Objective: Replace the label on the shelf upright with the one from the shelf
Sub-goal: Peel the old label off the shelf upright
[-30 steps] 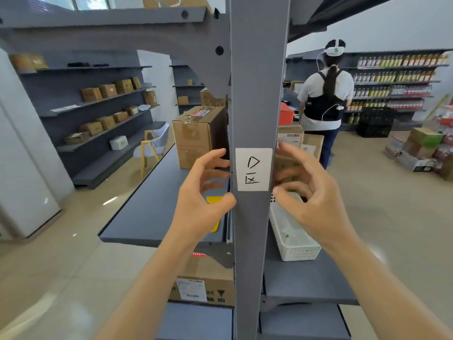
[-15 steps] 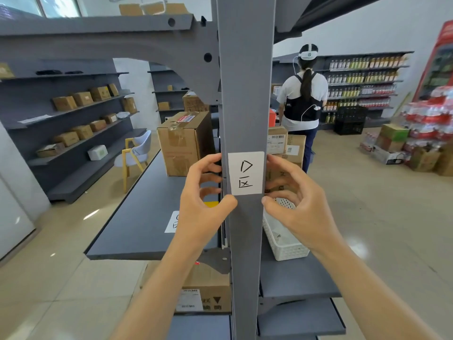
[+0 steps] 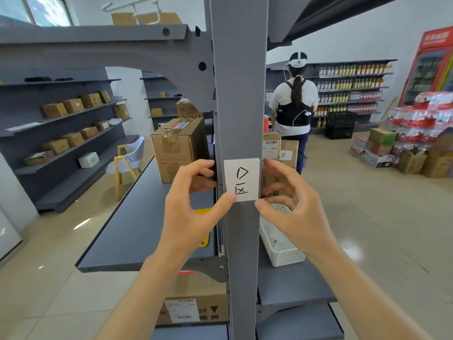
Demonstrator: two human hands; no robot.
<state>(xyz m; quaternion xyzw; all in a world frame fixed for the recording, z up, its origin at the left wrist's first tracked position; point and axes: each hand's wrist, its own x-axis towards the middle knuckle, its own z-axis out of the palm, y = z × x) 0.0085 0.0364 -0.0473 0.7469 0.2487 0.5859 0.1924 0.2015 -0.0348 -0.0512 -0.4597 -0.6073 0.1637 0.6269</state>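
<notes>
White label (image 3: 241, 179) on grey shelf upright (image 3: 239, 94), thumbs of left hand (image 3: 190, 207) and right hand (image 3: 290, 212) pressing lower corners; both grips spread loose, holding nothing.

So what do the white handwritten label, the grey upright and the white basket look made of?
White handwritten label: probably matte paper or card; ink marks, rounded corners. Grey shelf upright: likely painted metal; smooth, even, dull sheen. White perforated basket: apparently moulded plastic; regular holes.
</notes>
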